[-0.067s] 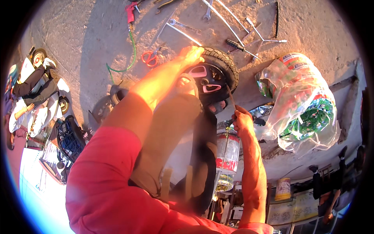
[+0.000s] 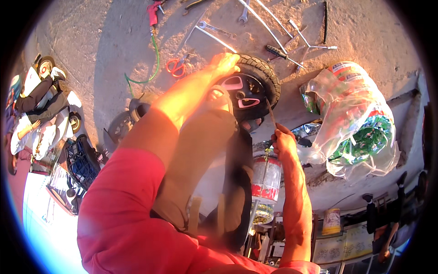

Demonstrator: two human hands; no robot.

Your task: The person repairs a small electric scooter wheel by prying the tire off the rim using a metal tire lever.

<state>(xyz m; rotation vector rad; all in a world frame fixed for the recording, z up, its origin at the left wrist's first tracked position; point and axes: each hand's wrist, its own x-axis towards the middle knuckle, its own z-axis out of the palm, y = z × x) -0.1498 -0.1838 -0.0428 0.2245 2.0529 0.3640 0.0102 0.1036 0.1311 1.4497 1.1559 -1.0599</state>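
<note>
In front of my feet a small wheel lies with a black treaded tyre [image 2: 267, 73] and a black rim [image 2: 257, 90] with pink-edged openings. My left hand [image 2: 224, 65] grips the tyre's far left side, its fingers bent over the tread. A thin metal tyre lever [image 2: 271, 112] is held in my right hand [image 2: 284, 140], closed around its near end. The lever's far tip meets the wheel's right edge, between tyre and rim as far as I can see. My legs partly hide the wheel's near side.
Beyond the wheel lie red-handled scissors [image 2: 175, 67], a spanner [image 2: 216, 30], a screwdriver [image 2: 276, 51], a cross wrench [image 2: 305, 43] and a red air gun [image 2: 153, 14] on a green hose. Right: a plastic-wrapped bundle [image 2: 356, 114] and a paint-stained can [image 2: 266, 176]. People and a scooter are at left.
</note>
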